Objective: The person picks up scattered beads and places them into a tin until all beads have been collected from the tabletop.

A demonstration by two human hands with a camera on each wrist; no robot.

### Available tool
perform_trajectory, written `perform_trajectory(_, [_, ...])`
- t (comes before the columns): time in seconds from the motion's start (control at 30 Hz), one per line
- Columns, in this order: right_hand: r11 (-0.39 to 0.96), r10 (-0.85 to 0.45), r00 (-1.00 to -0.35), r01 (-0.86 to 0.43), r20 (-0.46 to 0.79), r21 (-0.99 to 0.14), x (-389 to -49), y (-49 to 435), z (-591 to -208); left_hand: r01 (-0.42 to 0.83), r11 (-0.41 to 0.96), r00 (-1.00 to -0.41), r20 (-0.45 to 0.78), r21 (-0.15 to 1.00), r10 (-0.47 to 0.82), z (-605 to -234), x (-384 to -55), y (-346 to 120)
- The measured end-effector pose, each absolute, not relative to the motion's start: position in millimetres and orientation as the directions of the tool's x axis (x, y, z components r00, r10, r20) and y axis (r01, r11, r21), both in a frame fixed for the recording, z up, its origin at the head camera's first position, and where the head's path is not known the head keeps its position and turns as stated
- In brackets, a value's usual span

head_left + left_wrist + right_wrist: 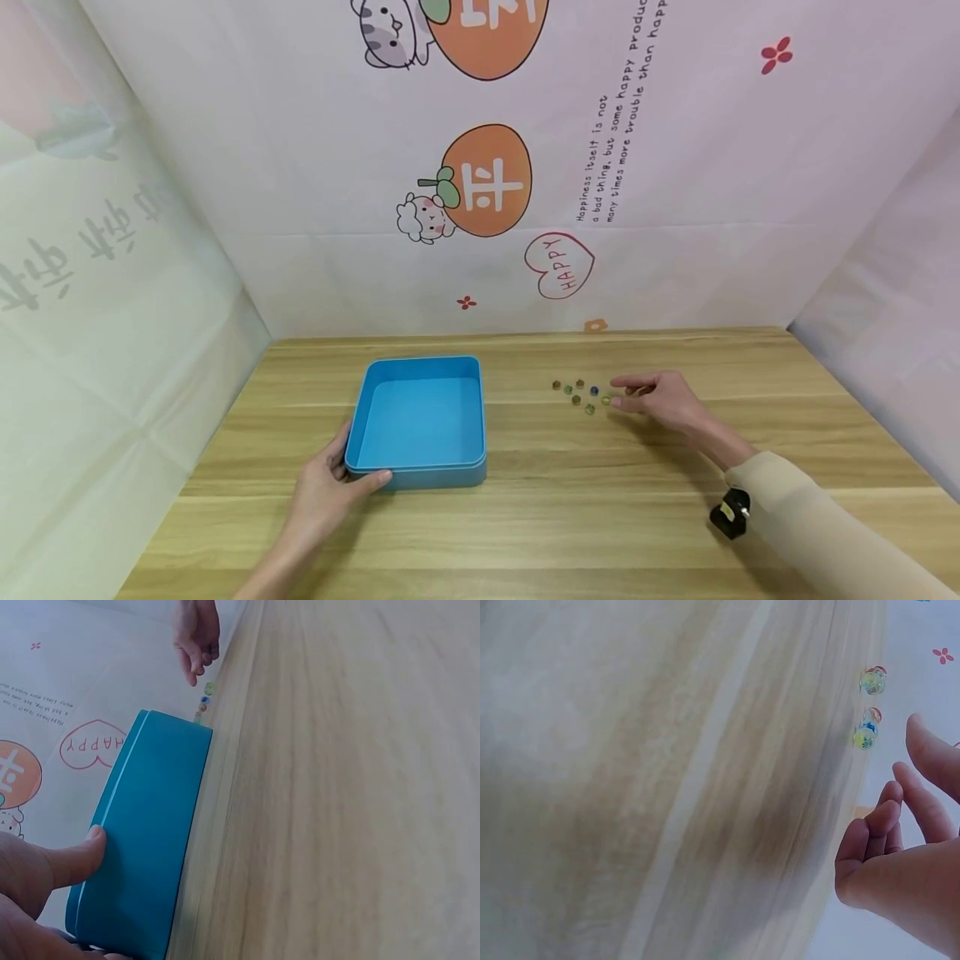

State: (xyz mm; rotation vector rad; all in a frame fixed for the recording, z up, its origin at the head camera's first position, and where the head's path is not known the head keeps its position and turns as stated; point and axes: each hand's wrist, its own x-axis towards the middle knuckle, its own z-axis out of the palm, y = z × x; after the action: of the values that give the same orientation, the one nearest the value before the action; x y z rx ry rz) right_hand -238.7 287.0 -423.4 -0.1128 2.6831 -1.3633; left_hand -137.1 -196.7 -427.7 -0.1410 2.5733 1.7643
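An open-topped blue plastic box (442,477) sits on the wooden table, left of the middle. My left hand (318,496) grips its near left corner, the thumb against the front wall and the fingers around the left side; the left wrist view shows the thumb on the blue wall (142,840). To the right of the box lie several small glass marbles (576,400) in a loose cluster. My right hand (667,404) is beside them, thumb and index finger apart, right at a yellow-green marble (606,400). The right wrist view shows nothing between thumb and index finger.
The wooden table (540,533) ends at a printed cloth backdrop (330,275), with cloth walls at left and right. A black device (730,512) is worn at the right wrist by the cream sleeve (817,525).
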Motion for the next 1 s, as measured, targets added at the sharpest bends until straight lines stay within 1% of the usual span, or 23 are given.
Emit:
perform_trajectory(0.3, [0.6,-0.119,-0.99,-0.011,-0.076,-0.8,-241.1,287.0,-423.2,-0.091,0.309,-0.995,-0.074,0.947,-0.064,-427.1,-136.1,-194.8])
perform_trajectory(0.63, [0.616,-0.103,-0.99,0.011,-0.095,-0.788,-243.7,286.9,-425.3,-0.088,0.312,-0.995,-0.071,0.946,-0.066,-427.5,-136.5,-194.6])
perform_trajectory(1.0, [0.649,-0.108,-0.989,0.006,-0.1,-0.761,-245.0,288.8,-428.2,-0.1,0.299,-0.994,-0.083,0.949,-0.07,-427.6,-136.9,-195.1])
